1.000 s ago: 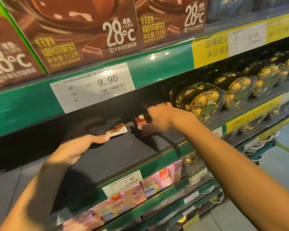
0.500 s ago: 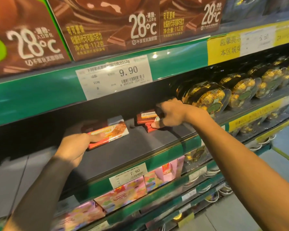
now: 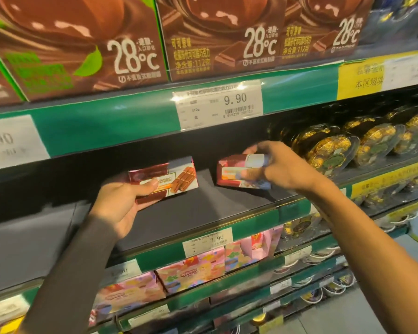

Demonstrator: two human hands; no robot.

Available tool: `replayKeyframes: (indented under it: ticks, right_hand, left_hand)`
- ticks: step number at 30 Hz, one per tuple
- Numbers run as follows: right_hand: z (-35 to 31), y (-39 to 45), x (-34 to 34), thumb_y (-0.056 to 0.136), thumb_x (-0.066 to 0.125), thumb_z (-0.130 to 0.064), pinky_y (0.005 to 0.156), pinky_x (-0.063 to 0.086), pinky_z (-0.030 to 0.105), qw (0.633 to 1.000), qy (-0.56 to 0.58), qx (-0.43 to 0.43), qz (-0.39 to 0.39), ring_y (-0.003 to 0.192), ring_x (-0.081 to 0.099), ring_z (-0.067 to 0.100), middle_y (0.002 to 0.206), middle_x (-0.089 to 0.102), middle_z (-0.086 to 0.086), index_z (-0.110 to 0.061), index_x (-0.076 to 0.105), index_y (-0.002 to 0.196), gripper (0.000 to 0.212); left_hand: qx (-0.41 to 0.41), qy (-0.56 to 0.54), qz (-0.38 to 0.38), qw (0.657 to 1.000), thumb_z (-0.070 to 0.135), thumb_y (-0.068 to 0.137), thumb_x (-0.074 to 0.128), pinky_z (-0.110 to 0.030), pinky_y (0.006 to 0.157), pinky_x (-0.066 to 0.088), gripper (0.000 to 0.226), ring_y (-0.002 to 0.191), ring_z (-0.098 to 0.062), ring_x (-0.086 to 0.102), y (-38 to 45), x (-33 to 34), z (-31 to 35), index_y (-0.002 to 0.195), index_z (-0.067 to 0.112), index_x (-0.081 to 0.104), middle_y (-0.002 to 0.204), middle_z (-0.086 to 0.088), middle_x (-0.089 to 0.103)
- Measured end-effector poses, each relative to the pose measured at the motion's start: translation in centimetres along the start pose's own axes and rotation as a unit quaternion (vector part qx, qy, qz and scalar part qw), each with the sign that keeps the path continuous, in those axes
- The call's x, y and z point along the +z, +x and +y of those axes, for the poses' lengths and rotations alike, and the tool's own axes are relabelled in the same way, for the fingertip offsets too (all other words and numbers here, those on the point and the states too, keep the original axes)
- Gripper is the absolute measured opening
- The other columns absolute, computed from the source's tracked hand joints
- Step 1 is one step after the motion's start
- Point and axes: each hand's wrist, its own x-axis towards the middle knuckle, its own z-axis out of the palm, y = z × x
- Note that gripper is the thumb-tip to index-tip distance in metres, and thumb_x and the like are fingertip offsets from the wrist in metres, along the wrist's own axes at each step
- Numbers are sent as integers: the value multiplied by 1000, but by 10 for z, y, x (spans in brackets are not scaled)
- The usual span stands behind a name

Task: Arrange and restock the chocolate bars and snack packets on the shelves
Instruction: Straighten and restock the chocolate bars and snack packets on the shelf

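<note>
My left hand (image 3: 121, 203) grips a small stack of red-and-white chocolate bars (image 3: 176, 179) by its left end, thumb across the top, just above the dark shelf (image 3: 203, 208). To the right, my right hand (image 3: 282, 169) pinches a second stack of the same red chocolate bars (image 3: 229, 172), blurred, at its right end, low over the shelf. Both stacks sit near the middle of the shelf, a hand's width apart.
Large brown "28°C" chocolate boxes (image 3: 217, 37) fill the shelf above. Clear boxes of gold-wrapped chocolates (image 3: 333, 153) crowd the same shelf on the right. Pink snack boxes (image 3: 191, 273) stand one shelf below. Green shelf rails carry price tags (image 3: 217, 104).
Both hands have drawn their chocolate bar stacks forward from the back of the shelf toward its front. The left stack is now lifted and fully in view.
</note>
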Motion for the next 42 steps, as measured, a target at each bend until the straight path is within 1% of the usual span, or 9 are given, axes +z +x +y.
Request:
replayKeyframes:
  ticks: [8,12,15,21,25,28,32,37,42]
  right_hand:
    - [-21,-33,44,76,77,-17,53,53,20,958,286,13,6,73,72,20,92,75,13,-9,72,102,28]
    - [-30,-48,89,74,76,-22,56,55,31,935,349,-10,-67,69,68,27,89,76,12,-14,74,95,22]
    - [-49,-67,141,71,75,-18,52,55,31,911,393,-8,-126,62,68,22,78,75,8,-22,78,80,11]
    - [-87,-119,231,75,73,-15,52,54,19,879,404,22,-251,63,70,17,84,75,14,-13,75,86,12]
    - [-111,-153,287,74,76,-16,76,59,37,876,384,32,-290,81,73,31,92,75,16,-19,78,87,13]
    - [-130,-179,343,73,78,-20,88,54,47,875,366,48,-313,90,72,37,96,75,14,-17,76,90,17]
    - [-164,-219,423,81,76,-20,89,51,54,880,340,52,-328,90,72,35,96,76,13,-14,74,96,17]
    - [-209,-250,507,80,76,-20,72,51,33,881,336,50,-329,79,67,29,86,73,14,-10,74,87,12]
    - [-238,-257,567,86,72,-15,83,51,48,882,328,43,-336,78,69,31,83,71,18,-11,73,87,5]
  left_hand:
    - [81,-7,44,996,0,87,63,-46,86,54,24,91,-27,71,-68,-49,-5,101,18,71,96,-5,76]
    - [123,-49,132,982,9,66,79,-38,66,47,31,79,-32,67,-125,-82,-20,96,16,72,90,-10,73]
    - [123,-75,247,958,3,73,72,-46,79,53,39,94,-37,67,-171,-119,-46,111,4,67,105,-20,72]
    - [71,-132,376,914,-1,79,66,-36,79,54,37,90,-24,72,-253,-196,-96,114,9,66,106,-13,74]
    - [58,-145,412,898,-1,86,63,-36,84,52,33,94,-25,72,-292,-250,-118,117,11,64,106,-11,74]
    - [48,-158,444,881,-1,87,62,-25,69,52,29,89,-21,72,-318,-304,-133,113,14,66,103,-9,75]
    - [46,-178,482,857,-3,87,62,-22,62,55,28,88,-23,73,-351,-392,-148,112,10,65,103,-11,75]
    - [57,-189,477,856,-3,88,62,-18,60,54,23,84,-18,73,-367,-483,-153,105,12,66,99,-8,76]
    - [44,-209,476,853,-10,85,60,-28,72,59,33,98,-26,71,-362,-552,-169,115,3,65,104,-11,74]
